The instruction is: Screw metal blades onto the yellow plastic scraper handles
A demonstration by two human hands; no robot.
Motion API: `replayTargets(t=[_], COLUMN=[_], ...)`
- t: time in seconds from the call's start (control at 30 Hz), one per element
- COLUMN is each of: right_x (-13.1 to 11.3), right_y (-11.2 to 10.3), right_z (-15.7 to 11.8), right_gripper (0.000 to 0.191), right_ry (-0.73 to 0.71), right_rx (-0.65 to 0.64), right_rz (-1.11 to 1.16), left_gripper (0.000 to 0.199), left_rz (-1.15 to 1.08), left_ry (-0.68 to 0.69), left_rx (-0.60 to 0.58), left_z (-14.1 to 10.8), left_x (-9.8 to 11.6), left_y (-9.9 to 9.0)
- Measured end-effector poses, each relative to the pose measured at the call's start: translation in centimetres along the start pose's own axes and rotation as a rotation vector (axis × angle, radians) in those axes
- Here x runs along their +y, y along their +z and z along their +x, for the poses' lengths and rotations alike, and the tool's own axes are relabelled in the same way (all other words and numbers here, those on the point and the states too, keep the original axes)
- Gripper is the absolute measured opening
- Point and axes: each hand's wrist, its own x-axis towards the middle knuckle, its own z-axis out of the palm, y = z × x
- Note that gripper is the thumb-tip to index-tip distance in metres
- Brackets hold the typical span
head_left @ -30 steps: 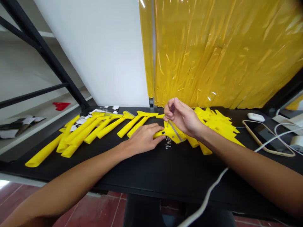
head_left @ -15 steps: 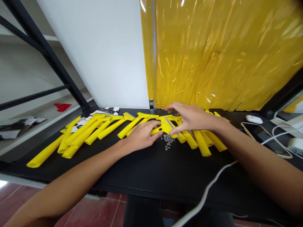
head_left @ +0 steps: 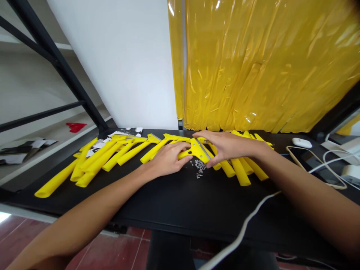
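Across the black table [head_left: 168, 202], a small heap of loose screws [head_left: 199, 168] lies just below the yellow plastic scraper [head_left: 194, 149], which carries a metal blade strip. The left hand [head_left: 168, 159] holds the scraper's left end in a narrow, curled grip; the right hand [head_left: 227, 145] spreads wider over its right end, touching it. More yellow scrapers [head_left: 112, 154] fan out on both sides of it, and a yellow plastic curtain [head_left: 267, 67] hangs beyond it.

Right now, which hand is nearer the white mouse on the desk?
Right. The right hand sits left of the white mouse; the left hand lies farther left, beyond it.
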Motion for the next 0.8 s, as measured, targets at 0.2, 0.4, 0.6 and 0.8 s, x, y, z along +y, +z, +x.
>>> replayTargets(t=[0.2, 0.4, 0.6, 0.8], right_x=[0.5, 4.5, 5.2, 1.9], right_y=[-0.8, -3.0, -3.3, -3.4], right_z=[-0.4, -2.6, -2.9, -1.5], right_gripper=[0.118, 0.101, 0.091, 0.086], right_ry=[0.091, 0.162, 0.353, 0.189], right_rx=[-0.062, -0.139, -0.295, -0.023], right_rz=[0.011, 0.007, -0.024, 0.026], left_gripper=[0.038, 0.052, 0.043, 0.026], left_rz=[-0.014, 0.004, -0.241, -1.156], left_ry=[0.022, -0.033, -0.075, -0.485], left_rx=[-0.072, -0.080, -0.109, -0.267], left_z=[0.2, 0.2, 0.3, 1.0], left_x=[-0.3, -0.5, 0.0, 0.1], left_y=[-0.1, -0.5, -1.1, -1.0])
